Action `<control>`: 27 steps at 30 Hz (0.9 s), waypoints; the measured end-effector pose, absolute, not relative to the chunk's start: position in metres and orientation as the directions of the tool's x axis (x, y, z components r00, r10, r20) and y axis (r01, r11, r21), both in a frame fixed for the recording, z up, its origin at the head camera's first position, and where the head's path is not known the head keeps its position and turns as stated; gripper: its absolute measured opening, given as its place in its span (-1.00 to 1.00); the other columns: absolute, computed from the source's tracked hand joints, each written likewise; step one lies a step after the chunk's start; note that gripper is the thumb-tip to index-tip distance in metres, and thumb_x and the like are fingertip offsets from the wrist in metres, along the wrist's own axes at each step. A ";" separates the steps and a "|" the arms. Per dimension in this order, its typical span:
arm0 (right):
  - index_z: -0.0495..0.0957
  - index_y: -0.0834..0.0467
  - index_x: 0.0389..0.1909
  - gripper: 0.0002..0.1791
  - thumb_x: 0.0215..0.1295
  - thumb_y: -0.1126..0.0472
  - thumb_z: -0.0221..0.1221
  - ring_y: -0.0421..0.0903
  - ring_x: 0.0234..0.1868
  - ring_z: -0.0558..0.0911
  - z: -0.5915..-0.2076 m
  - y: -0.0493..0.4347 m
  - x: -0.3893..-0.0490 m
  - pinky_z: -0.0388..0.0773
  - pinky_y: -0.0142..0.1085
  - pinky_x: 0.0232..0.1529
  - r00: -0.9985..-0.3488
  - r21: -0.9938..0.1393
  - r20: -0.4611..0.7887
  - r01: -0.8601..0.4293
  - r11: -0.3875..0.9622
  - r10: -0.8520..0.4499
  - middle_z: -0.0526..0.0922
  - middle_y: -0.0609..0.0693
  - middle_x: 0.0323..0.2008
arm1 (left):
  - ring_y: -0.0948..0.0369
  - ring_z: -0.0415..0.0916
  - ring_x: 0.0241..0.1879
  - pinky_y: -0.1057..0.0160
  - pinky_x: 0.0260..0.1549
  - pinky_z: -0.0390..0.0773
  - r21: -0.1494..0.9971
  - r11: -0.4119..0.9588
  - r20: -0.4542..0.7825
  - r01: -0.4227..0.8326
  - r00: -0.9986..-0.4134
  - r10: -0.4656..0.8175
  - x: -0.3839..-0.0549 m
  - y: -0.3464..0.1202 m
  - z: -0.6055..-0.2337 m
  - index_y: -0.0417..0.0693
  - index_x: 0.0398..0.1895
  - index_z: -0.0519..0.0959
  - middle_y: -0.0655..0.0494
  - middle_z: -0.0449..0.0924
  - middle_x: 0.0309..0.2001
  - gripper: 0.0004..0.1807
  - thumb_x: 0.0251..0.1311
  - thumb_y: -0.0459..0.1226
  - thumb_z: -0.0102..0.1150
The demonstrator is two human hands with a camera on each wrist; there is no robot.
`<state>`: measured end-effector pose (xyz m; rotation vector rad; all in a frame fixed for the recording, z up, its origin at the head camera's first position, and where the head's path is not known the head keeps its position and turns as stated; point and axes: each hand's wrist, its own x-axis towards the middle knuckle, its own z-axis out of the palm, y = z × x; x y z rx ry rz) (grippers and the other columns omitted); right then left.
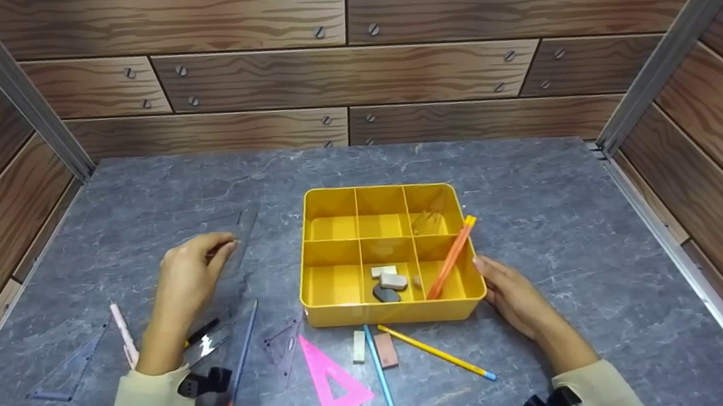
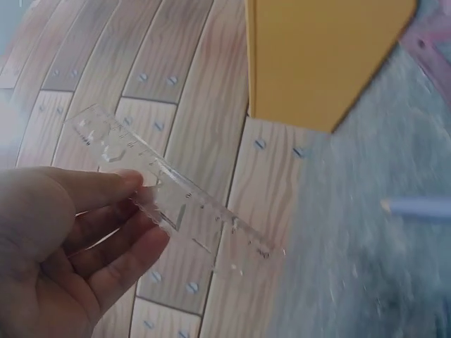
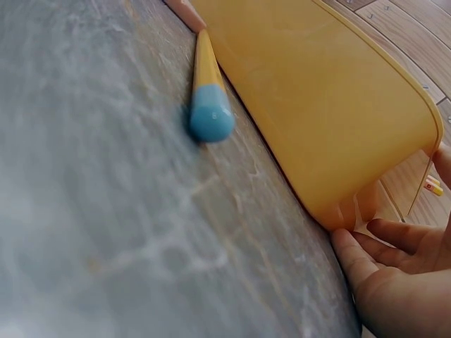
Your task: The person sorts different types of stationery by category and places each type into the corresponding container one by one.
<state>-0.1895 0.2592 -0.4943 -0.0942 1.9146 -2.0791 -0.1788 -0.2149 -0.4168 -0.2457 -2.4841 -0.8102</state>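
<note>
In the head view my left hand [image 1: 188, 277] is raised left of the yellow compartment box [image 1: 397, 313]. Between thumb and fingers it pinches a clear plastic ruler [image 2: 190, 193], which slants across the left wrist view with markings and cut-out shapes. My right hand [image 1: 517, 294] touches the outside of the box's right wall with its fingers. Inside the box, two orange pencils [image 1: 450, 260] lean in the front right compartment. A white-grey eraser [image 1: 394, 281], a smaller white one and a dark oval piece lie in the front middle. Something clear sits in the back right compartment.
Before the box lie a pink set square [image 1: 325, 389], a yellow pencil [image 1: 440, 353], a light blue pencil [image 1: 384, 384], a pink eraser [image 1: 386, 350] and a pale eraser [image 1: 358, 347]. To the left are a blue pencil [image 1: 244, 354], a pink pen [image 1: 123, 332] and a clear blue set square [image 1: 68, 369].
</note>
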 end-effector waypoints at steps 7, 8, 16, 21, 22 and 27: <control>0.18 0.46 0.37 -0.35 0.54 0.02 -0.05 -0.03 0.25 0.44 -0.495 0.259 -0.190 0.46 -0.29 0.19 -0.952 -0.981 -0.161 0.184 -0.067 -0.262 0.35 0.30 0.30 | 0.03 0.68 -0.29 0.03 -0.27 0.66 0.512 0.764 0.576 0.393 -0.817 0.034 -0.187 -0.196 -0.399 -0.20 -0.24 0.72 -0.05 0.72 -0.27 -0.89 0.20 -0.36 0.32; 0.17 0.46 0.37 -0.35 0.54 0.02 -0.05 -0.02 0.26 0.43 -0.495 0.259 -0.190 0.46 -0.29 0.20 -0.952 -0.980 -0.161 0.185 -0.068 -0.262 0.34 0.31 0.31 | 0.04 0.67 -0.29 0.05 -0.27 0.66 0.519 0.755 0.576 0.402 -0.816 0.038 -0.188 -0.193 -0.396 -0.20 -0.24 0.72 -0.04 0.72 -0.27 -0.90 0.20 -0.36 0.32; 0.13 0.45 0.40 -0.35 0.54 0.06 -0.05 0.00 0.31 0.37 -0.495 0.260 -0.190 0.43 -0.30 0.22 -0.950 -0.977 -0.168 0.195 -0.082 -0.263 0.26 0.33 0.37 | 0.09 0.66 -0.22 0.12 -0.20 0.67 0.556 0.707 0.538 0.438 -0.838 0.096 -0.197 -0.167 -0.371 -0.17 -0.18 0.71 -0.02 0.71 -0.20 -0.86 0.28 -0.32 0.25; 0.13 0.44 0.40 -0.35 0.54 0.05 -0.06 0.03 0.31 0.37 -0.495 0.259 -0.190 0.42 -0.28 0.23 -0.947 -0.979 -0.156 0.186 -0.084 -0.280 0.28 0.32 0.35 | 0.13 0.63 -0.22 0.15 -0.18 0.67 0.600 0.656 0.511 0.459 -0.850 0.128 -0.205 -0.150 -0.357 -0.16 -0.16 0.71 0.01 0.71 -0.19 -0.85 0.31 -0.30 0.22; 0.12 0.45 0.40 -0.35 0.54 0.05 -0.06 0.03 0.31 0.37 -0.495 0.259 -0.190 0.41 -0.28 0.24 -0.947 -0.979 -0.153 0.184 -0.084 -0.284 0.28 0.32 0.35 | 0.14 0.63 -0.22 0.16 -0.17 0.67 0.609 0.646 0.505 0.461 -0.853 0.134 -0.207 -0.146 -0.355 -0.15 -0.15 0.71 0.02 0.70 -0.18 -0.84 0.31 -0.30 0.22; 0.09 0.47 0.41 -0.33 0.55 0.05 -0.07 -0.01 0.31 0.37 -0.494 0.259 -0.189 0.40 -0.28 0.25 -0.944 -0.979 -0.152 0.185 -0.085 -0.293 0.25 0.34 0.37 | 0.16 0.63 -0.21 0.18 -0.12 0.65 0.632 0.604 0.493 0.485 -0.854 0.169 -0.216 -0.127 -0.347 -0.13 -0.15 0.71 0.04 0.71 -0.19 -0.84 0.32 -0.29 0.20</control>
